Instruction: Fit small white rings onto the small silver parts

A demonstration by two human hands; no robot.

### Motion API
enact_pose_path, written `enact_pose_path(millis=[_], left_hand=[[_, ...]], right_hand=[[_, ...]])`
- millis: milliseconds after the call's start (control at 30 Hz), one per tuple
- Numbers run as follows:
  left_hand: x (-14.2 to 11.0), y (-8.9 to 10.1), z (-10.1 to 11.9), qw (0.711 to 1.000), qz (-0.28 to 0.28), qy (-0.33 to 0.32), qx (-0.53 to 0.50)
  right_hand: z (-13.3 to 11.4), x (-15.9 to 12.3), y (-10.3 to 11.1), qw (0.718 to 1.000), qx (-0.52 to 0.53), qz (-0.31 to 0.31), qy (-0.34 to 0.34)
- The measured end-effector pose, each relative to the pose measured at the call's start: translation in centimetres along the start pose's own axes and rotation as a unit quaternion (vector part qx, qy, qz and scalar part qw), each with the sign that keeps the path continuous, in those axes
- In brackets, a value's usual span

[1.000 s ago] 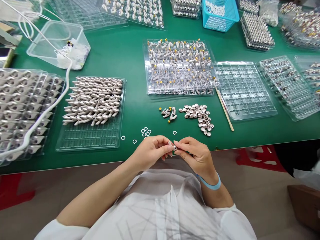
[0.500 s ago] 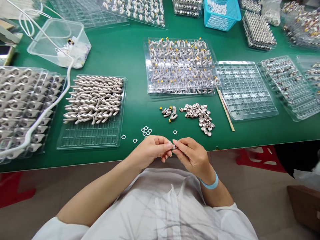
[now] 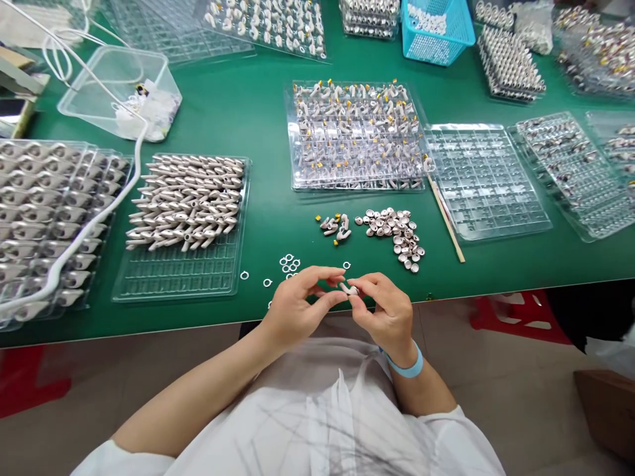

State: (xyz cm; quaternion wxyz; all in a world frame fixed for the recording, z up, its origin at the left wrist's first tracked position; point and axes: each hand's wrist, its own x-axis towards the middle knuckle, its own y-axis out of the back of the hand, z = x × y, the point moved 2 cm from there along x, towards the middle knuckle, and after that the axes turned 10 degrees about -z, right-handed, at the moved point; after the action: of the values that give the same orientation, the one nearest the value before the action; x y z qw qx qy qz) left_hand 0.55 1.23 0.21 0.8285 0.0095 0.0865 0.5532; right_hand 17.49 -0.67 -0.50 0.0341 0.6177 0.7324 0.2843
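Observation:
A small white curved part (image 3: 348,289) is pinched between the thumb and fingers of my right hand (image 3: 389,305), just over the table's front edge. My left hand (image 3: 296,305) is beside its left end, thumb and index finger apart around it; whether the thumb tip touches the part I cannot tell. Beyond my hands lie a few similar curved parts with yellow tabs (image 3: 342,229) and a loose heap of small silvery caps (image 3: 407,239). Several white rings (image 3: 289,263) rest left of them, and a single ring (image 3: 346,265) lies just past my fingers.
A clear tray of yellow-tabbed parts (image 3: 357,178) stands ahead, with a tray of metal pieces (image 3: 183,277) to the left. On the right are a clear tray (image 3: 491,185) and a wooden stick (image 3: 448,225). A white cable (image 3: 99,215) crosses the left side; a blue basket (image 3: 436,47) stands behind.
My left fingers have spread from a pinch close to the right hand, and the white curved part now shows between the hands. The right hand still grips it.

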Motion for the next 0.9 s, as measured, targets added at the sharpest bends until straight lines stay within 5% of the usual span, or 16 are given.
enact_pose_path(millis=[100, 200, 533, 900], left_hand=[[-0.4, 0.1, 0.0, 0.977, 0.0, -0.162, 0.141], [-0.5, 0.1, 0.0, 0.946, 0.004, -0.232, 0.228], [-0.7, 0.5, -0.1, 0.89, 0.039, -0.35, 0.288], [-0.9, 0.5, -0.4, 0.89, 0.027, -0.366, 0.269]], right_hand=[[0.1, 0.1, -0.1, 1.0, 0.012, 0.0, -0.024], [-0.1, 0.2, -0.4, 1.0, 0.01, 0.002, -0.019], [-0.5, -0.2, 0.4, 0.992, 0.102, -0.068, -0.013], [0.0, -0.9, -0.2, 0.961, 0.255, -0.043, -0.102]])
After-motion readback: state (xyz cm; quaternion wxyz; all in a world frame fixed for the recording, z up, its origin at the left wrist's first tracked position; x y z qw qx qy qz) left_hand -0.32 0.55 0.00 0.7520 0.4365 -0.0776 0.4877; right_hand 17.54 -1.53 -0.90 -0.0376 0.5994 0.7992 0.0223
